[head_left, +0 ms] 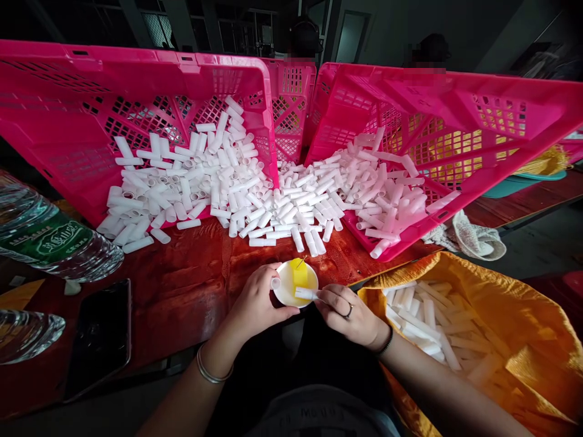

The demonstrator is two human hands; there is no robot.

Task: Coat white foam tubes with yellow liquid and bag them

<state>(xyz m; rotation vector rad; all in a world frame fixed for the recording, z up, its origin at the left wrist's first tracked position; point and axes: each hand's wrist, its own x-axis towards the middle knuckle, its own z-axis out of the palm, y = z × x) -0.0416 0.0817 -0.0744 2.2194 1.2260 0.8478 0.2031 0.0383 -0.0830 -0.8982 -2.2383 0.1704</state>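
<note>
Bowl point(283, 273): twelve o'clock from the wearer; may tip if the left hold slackens.
Left hand point(255, 300): half-curled round its nine o'clock side, a tube end point(276, 283) showing there.
Right hand point(346, 312): pinched onto a white tube point(303, 294) at five o'clock; loose fingers could drop it.

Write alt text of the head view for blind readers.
The left hand holds a white cup containing something yellow; the right hand holds a white piece over it. Beyond, white tubes lie heaped in pink crates and on a red table.
</note>
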